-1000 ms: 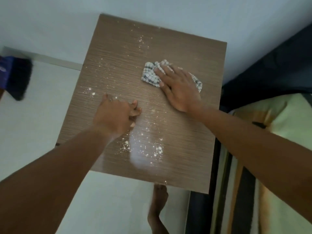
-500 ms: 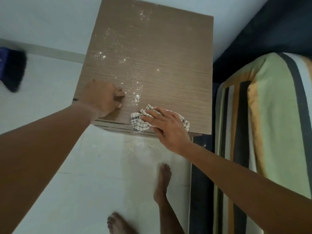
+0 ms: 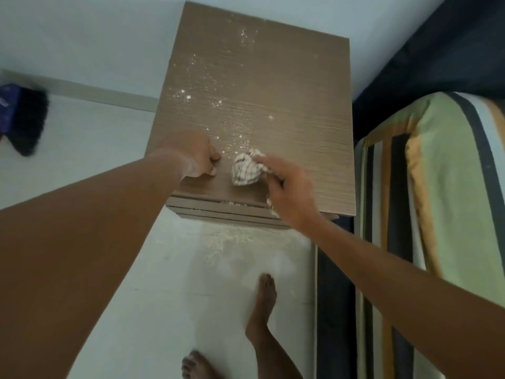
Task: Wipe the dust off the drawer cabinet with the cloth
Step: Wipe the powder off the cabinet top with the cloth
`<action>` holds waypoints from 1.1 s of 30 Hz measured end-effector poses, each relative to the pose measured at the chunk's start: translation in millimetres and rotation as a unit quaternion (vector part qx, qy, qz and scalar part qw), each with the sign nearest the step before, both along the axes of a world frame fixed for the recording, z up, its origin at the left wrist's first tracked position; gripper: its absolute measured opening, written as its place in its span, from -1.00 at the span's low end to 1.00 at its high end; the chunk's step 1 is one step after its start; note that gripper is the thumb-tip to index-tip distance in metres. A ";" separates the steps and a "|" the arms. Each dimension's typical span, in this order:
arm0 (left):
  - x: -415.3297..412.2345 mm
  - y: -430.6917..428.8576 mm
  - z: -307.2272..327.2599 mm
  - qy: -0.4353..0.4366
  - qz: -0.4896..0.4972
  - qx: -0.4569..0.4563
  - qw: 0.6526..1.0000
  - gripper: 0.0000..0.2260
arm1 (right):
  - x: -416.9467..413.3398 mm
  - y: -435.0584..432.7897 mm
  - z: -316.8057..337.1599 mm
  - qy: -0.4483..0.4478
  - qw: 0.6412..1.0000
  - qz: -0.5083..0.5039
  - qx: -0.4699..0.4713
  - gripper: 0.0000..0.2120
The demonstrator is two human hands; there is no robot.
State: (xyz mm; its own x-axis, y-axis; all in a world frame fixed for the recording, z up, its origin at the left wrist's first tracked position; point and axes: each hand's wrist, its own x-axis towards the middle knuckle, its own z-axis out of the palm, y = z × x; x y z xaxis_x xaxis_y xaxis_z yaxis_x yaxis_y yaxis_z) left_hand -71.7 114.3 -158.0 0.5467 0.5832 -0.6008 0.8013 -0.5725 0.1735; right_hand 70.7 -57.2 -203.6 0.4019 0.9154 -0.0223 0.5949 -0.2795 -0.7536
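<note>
**Cloth at Front Edge of Cabinet Top**

The drawer cabinet (image 3: 273, 91) stands on a pale floor (image 3: 109, 214), its brown wood-grain top facing the head camera. White dust (image 3: 188, 97) is scattered over the left and centre of the top, from the far edge down toward the near edge. More pale powder (image 3: 232, 242) lies on the floor just in front of the cabinet base.

The cloth (image 3: 246, 170), white with dark checks, lies bunched on the top near the front edge, slightly left of centre.

Right hand (image 3: 289, 192): resting on the right side of the cloth, index finger extended across the upper fold. The remaining fingers are motion-blurred; they appear curled around the cloth, though the grip cannot be confirmed.

Left hand (image 3: 195, 155): closed into a loose fist, knuckles down on the cabinet top, just beside the cloth and not touching it. Nothing is held.

Two bare feet (image 3: 266, 288) stand on the floor below the cabinet. A striped mattress (image 3: 437, 187) lies to the right; a dark brush (image 3: 27, 119) sits at the left margin.
</note>
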 end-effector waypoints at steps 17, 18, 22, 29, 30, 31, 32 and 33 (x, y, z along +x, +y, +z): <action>65.2 146.7 -18.6 0.084 -0.023 0.103 0.991 -0.26 | 206.1 351.2 -9.7 -0.118 0.993 -0.009 -0.008 -0.63; 67.0 147.9 -19.3 0.091 -0.024 0.101 0.990 -0.25 | 205.7 351.8 -20.9 -0.141 0.990 0.022 -0.014 -0.62; 64.7 149.3 -17.5 0.078 -0.009 0.074 0.994 -0.26 | 191.8 358.5 -37.9 -0.183 0.979 0.089 -0.026 -0.57; 61.4 149.4 -18.6 0.074 -0.015 0.053 0.996 -0.23 | 176.9 347.1 -38.2 -0.242 0.947 0.193 -0.084 -0.50; 61.1 148.5 -18.2 0.062 -0.008 0.051 0.997 -0.23 | 170.7 334.1 -37.3 -0.244 0.946 0.198 -0.086 -0.50; 59.7 147.9 -18.0 0.048 0.002 0.047 0.998 -0.23 | 161.9 317.4 -37.5 -0.245 0.943 0.206 -0.088 -0.49; 57.8 147.5 -18.3 0.036 0.010 0.042 0.998 -0.23 | 150.6 297.0 -38.0 -0.246 0.941 0.216 -0.090 -0.49; 56.8 147.1 -18.6 0.029 0.013 0.039 0.999 -0.24 | 138.5 273.7 -38.5 -0.245 0.938 0.228 -0.092 -0.49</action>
